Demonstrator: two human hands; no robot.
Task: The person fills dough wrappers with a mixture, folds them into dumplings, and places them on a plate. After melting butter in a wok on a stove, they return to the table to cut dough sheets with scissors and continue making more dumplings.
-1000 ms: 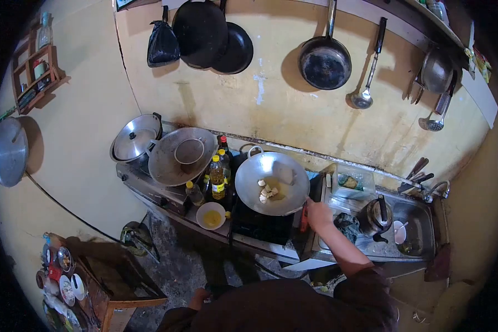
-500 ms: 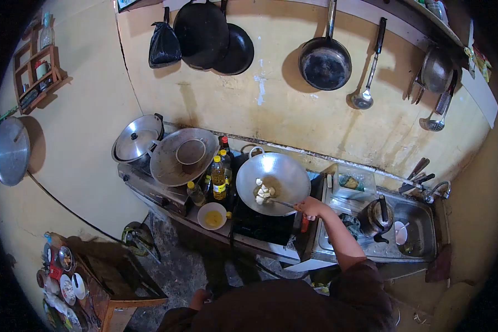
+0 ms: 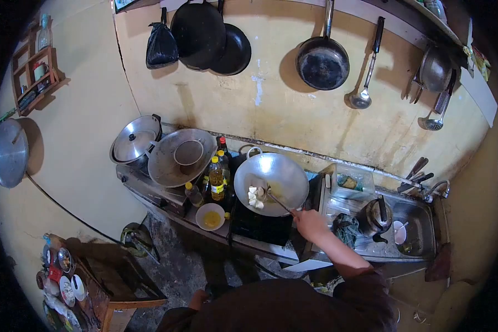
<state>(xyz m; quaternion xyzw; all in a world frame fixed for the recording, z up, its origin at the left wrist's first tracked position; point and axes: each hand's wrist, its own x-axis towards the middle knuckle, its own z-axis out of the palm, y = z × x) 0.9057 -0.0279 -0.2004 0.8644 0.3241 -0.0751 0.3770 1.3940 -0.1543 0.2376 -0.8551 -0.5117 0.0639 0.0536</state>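
My right hand (image 3: 311, 226) is closed around the handle of a long-handled spatula (image 3: 281, 203). Its head reaches into a large silver wok (image 3: 290, 177) on a black cooktop (image 3: 257, 228), beside white chunks of food (image 3: 255, 198) lying in some oil. The exact shape of the spatula's head is hard to make out. Low by my body, my left hand (image 3: 198, 300) shows only in part, with its fingers hidden. Left of the cooktop are a bowl of yellow liquid (image 3: 209, 217) and an oil bottle (image 3: 217, 180) with a yellow cap.
A wide pan (image 3: 163, 166) and a lidded pot (image 3: 131, 138) stand on a stove at the left. To the right, a kettle (image 3: 375, 217) sits by the sink (image 3: 420, 224). Pans and a ladle (image 3: 362, 98) hang on the wall. A side table (image 3: 133, 304) is at lower left.
My right hand has shifted slightly down, and the spatula's head has moved to the right side of the white chunks. The chunks have slid left in the wok.
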